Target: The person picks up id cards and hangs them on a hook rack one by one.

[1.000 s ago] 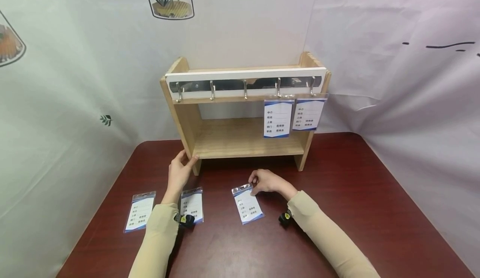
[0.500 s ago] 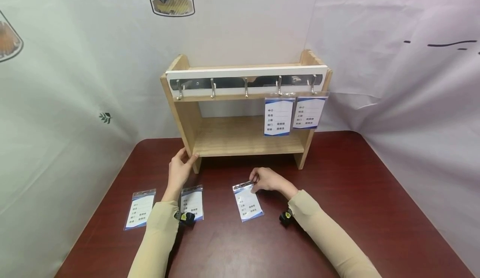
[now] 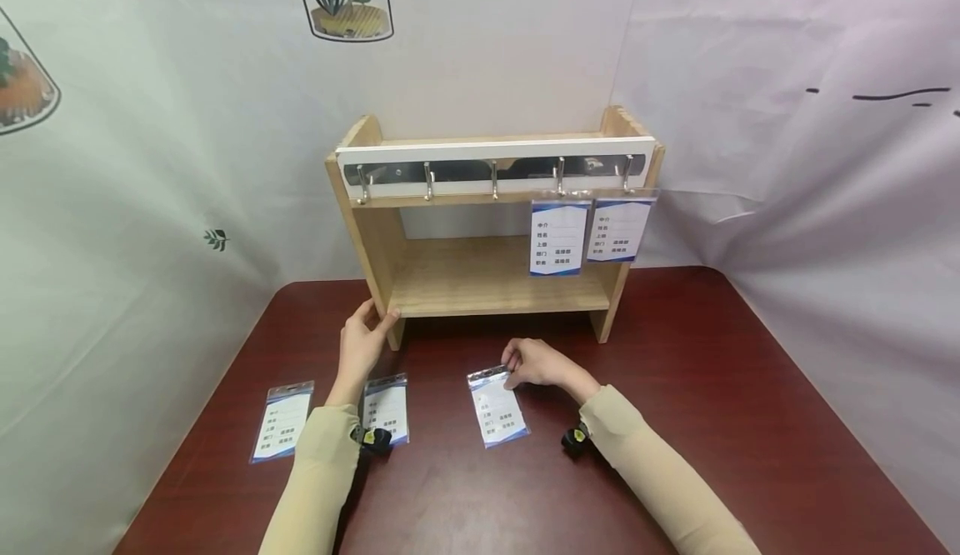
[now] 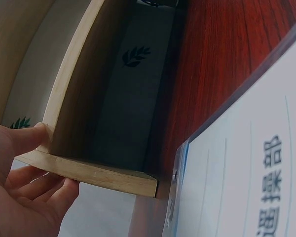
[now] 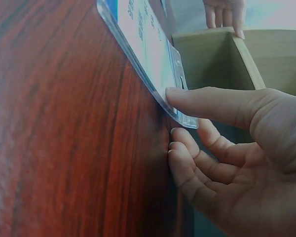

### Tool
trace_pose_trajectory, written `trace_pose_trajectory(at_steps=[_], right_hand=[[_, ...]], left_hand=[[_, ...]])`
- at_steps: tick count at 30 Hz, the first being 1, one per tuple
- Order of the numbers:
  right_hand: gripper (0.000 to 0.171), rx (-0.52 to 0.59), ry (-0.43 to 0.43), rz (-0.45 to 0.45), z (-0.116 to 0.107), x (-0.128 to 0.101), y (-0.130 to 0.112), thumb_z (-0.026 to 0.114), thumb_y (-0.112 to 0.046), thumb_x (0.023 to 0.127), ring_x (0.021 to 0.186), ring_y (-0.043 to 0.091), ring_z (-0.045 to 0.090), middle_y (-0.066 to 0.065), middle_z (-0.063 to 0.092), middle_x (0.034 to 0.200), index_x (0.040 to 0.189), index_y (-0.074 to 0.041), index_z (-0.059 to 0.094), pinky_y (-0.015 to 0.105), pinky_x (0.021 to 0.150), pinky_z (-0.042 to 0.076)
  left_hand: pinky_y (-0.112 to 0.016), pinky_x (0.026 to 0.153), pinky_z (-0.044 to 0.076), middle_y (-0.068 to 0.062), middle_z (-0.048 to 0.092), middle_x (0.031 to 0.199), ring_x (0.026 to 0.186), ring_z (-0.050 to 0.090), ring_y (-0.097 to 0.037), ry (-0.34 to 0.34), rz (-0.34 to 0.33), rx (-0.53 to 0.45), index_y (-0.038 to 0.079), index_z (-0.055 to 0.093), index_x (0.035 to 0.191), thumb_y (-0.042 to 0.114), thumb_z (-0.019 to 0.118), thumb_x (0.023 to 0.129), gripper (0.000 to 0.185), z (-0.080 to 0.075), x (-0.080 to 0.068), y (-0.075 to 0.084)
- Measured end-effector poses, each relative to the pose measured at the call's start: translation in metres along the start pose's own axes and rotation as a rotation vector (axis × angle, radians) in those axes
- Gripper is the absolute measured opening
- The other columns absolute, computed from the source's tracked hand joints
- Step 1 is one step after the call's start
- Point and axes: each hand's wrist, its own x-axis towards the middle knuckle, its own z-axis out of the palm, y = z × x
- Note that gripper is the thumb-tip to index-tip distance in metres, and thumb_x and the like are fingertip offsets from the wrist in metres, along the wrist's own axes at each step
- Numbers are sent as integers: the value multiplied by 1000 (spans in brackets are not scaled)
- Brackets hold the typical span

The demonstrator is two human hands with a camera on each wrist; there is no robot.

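L hand (image 3: 360, 345) – grips shelf (image 3: 495, 278) | R hand (image 3: 540, 363) – pinches badge (image 3: 497, 413) | L wrist cam (image 3: 378, 440) partly blocks 2nd badge (image 3: 387, 405)

badge (image 3: 498, 413): white with blue ends and dark print, clear-sleeved, face up on the table (image 3: 675, 422), set slightly aslant, slotted end toward the shelf (image 3: 480, 276); the right hand (image 3: 540, 365) pinches its upper right corner, thumb on the face. shelf: pale wood, upright, white front rail with five metal hooks; the left hand (image 3: 360, 345) grips its left side low down.
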Motion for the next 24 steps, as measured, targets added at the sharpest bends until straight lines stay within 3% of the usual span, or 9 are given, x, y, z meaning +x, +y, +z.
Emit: trace_pose_trajectory(at_steps=[13, 24], right_hand=[[33, 99, -14, 14, -2, -4, 3, 84, 2, 73, 70, 11, 57, 0, 61, 77, 97, -2, 61, 23, 63, 50], [33, 173, 1, -43, -4, -8, -5, 82, 5, 72, 71, 10, 59, 0, 63, 79, 98, 0, 61, 21, 66, 51]], left_hand=[[-48, 96, 52, -25, 63, 130, 115, 64, -35, -5, 4, -11, -1, 55, 140, 26, 71, 97, 53, 1, 1, -1], [-48, 96, 52, -24, 64, 129, 114, 65, -34, 4, 4, -9, 0, 57, 138, 26, 72, 95, 52, 1, 0, -1]])
